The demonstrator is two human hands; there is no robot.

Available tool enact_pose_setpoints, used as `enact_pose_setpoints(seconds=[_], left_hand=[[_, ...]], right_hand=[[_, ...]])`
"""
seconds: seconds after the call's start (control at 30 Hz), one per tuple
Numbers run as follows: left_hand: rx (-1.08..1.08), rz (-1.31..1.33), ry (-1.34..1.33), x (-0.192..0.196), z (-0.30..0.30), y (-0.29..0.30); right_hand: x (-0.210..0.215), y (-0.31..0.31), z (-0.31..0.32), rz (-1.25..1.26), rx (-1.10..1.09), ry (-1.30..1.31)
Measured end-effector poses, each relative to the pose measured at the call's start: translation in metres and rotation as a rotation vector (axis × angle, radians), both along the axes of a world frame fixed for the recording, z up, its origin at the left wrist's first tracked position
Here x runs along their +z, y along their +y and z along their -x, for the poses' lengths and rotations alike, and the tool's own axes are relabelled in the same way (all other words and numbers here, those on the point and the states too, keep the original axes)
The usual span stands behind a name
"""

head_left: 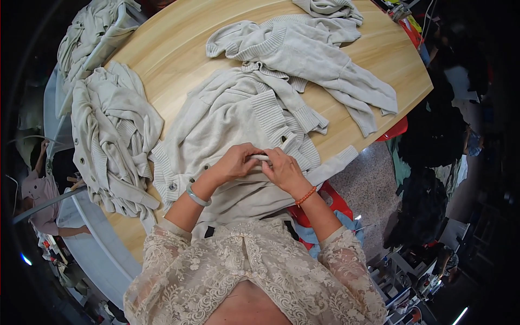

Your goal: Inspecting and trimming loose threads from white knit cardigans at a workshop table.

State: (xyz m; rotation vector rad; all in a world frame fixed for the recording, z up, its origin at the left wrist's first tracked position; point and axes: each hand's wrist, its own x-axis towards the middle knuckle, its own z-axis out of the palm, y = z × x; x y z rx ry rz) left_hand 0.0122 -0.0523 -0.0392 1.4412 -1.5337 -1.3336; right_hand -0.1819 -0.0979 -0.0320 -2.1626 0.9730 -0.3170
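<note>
A light grey knit cardigan [216, 122] with ribbed bands and dark round buttons lies spread at the table's near edge, part of it hanging toward me. My left hand [240, 162], with a pale bangle at the wrist, pinches a fold of its edge. Close against it, my right hand [283, 169], wearing an orange bead bracelet, grips the same fold with thumb and fingers. The fingertips of both hands nearly meet. Exactly what lies between them, a button or only cloth, is hidden.
Another grey cardigan [111, 141] is heaped at the left edge, near a bin [111, 40] piled with knitwear. More knit garments [303, 54] lie at the far right of the wooden table [173, 46]. A red stool [337, 201] stands below its right edge. People work at both sides.
</note>
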Motion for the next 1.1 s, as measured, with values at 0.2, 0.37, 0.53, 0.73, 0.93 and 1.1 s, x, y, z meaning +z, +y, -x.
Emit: enact_pose_setpoints(seconds=[0.2,0.37,0.53,0.73,0.93,1.1], left_hand=[[0.035,-0.101,0.055,-0.004,-0.002,0.004],[0.014,-0.121,0.053,-0.003,-0.004,0.004],[0.050,-0.100,-0.039,-0.006,-0.014,0.009],[0.061,0.172,-0.567,0.009,-0.012,0.003],[0.004,0.389,-0.326,0.005,0.052,-0.030],[-0.114,0.177,-0.528,-0.013,0.066,-0.045]], right_hand=[[0.005,-0.008,0.003,-0.108,0.086,-0.065],[0.004,-0.002,0.000,-0.079,0.064,-0.100],[0.016,0.002,0.014,-0.066,0.041,0.005],[0.020,-0.006,0.040,-0.008,0.003,0.225],[0.014,-0.010,0.039,0.021,0.061,0.180],[0.019,-0.014,0.043,0.040,0.062,0.240]])
